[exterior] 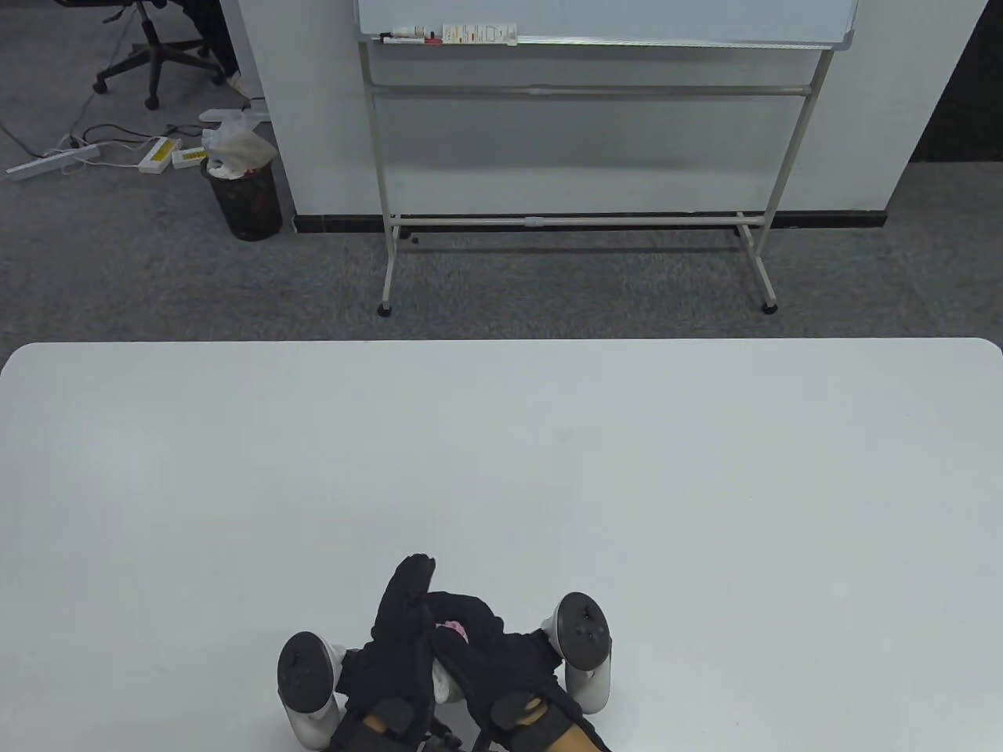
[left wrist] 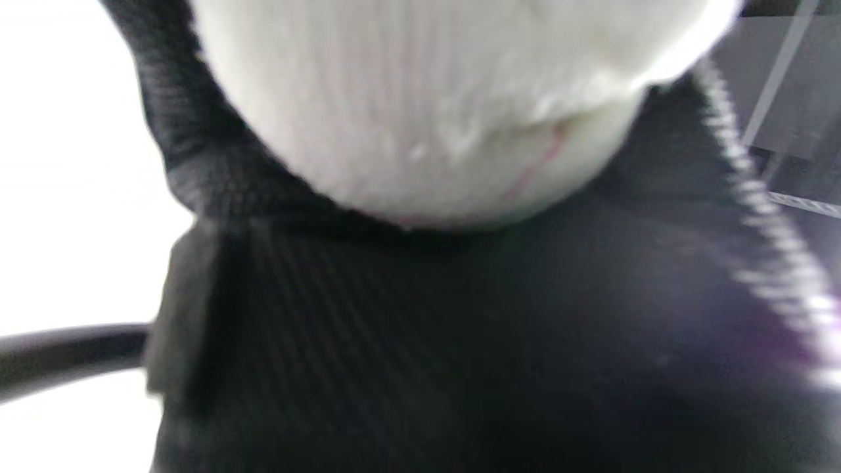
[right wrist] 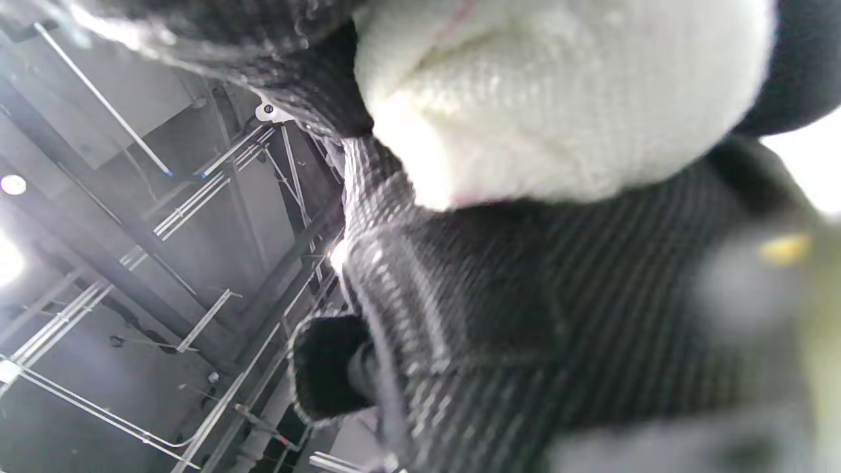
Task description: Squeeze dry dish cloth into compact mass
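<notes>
Both gloved hands are pressed together near the table's front edge, with the white dish cloth bunched between them; only a small white and pink patch shows. My left hand wraps around the cloth from the left, fingers reaching forward. My right hand grips it from the right, fingers curled over the top. In the left wrist view the cloth is a rounded white wad held against the black glove. In the right wrist view the cloth bulges between the glove's fingers and palm.
The white table stretches away from the hands. Beyond its far edge stand a whiteboard on a wheeled frame, a black waste bin and an office chair on grey carpet.
</notes>
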